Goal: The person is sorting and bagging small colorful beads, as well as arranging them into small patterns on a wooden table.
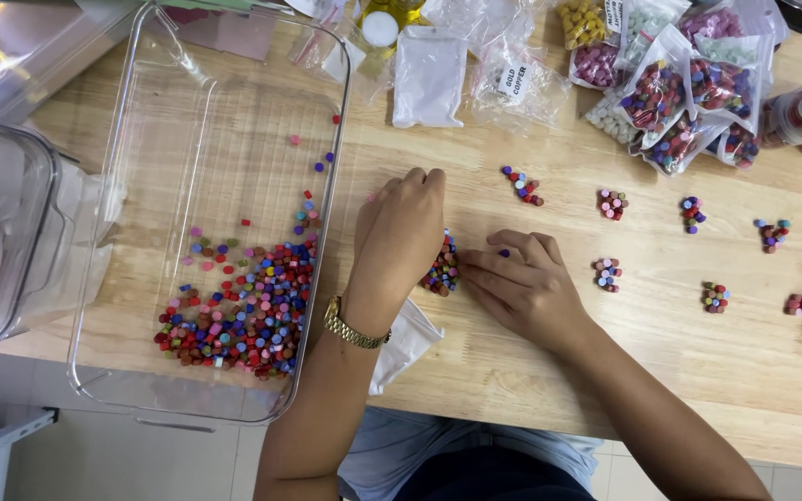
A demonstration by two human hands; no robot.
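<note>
Clear bags of mixed coloured beads [689, 102] at one o'clock, white pouch [429, 76] at twelve, white-labelled clear bag [517, 83] beside it

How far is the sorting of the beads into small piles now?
Done: about nine small piles lie apart on the table. In hand: left hand and right hand gather a pile of beads between them. Left: many loose beads in the clear tray.

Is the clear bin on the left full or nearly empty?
Nearly empty: the clear bin holds mixed coloured beads only in its near corner, a thin layer; elsewhere its floor shows bare.
</note>
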